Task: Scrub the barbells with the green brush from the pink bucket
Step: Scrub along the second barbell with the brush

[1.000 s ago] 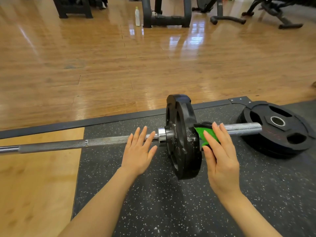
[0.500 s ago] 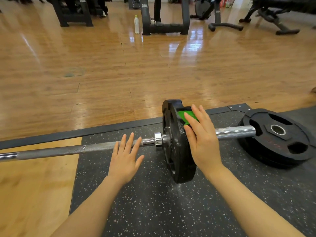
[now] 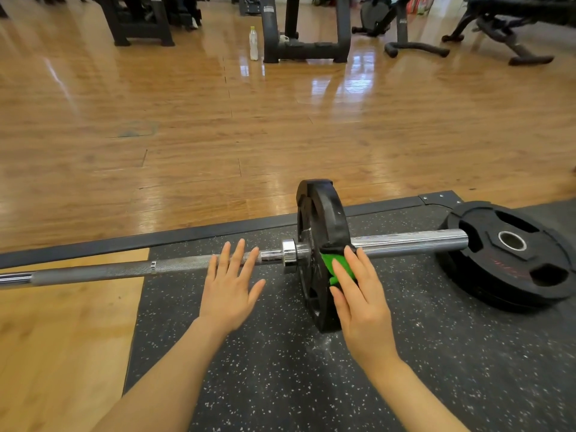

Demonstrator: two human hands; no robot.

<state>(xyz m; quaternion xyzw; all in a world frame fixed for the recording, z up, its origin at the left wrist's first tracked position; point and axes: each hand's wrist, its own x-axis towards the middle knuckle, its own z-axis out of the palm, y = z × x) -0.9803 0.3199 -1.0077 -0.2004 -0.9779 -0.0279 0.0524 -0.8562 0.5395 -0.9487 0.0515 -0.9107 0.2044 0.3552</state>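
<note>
A steel barbell (image 3: 131,269) lies across the floor, running from the left edge to a chrome sleeve end on the right. One black weight plate (image 3: 324,219) stands upright on its sleeve. My right hand (image 3: 361,300) presses the green brush (image 3: 338,265) flat against the plate's near rim, fingers straight over it. Only a patch of green shows past my fingers. My left hand (image 3: 232,285) rests with straight, spread fingers on the knurled bar just left of the collar. No pink bucket is in view.
A stack of black plates (image 3: 511,260) lies flat on the speckled rubber mat (image 3: 280,369) behind the bar's right end. Wooden floor stretches beyond. Gym machines (image 3: 305,42), a bench and a white bottle (image 3: 254,43) stand far back.
My right hand has slid the green brush from the top of the plate's rim down to its near side. The left hand stays on the bar.
</note>
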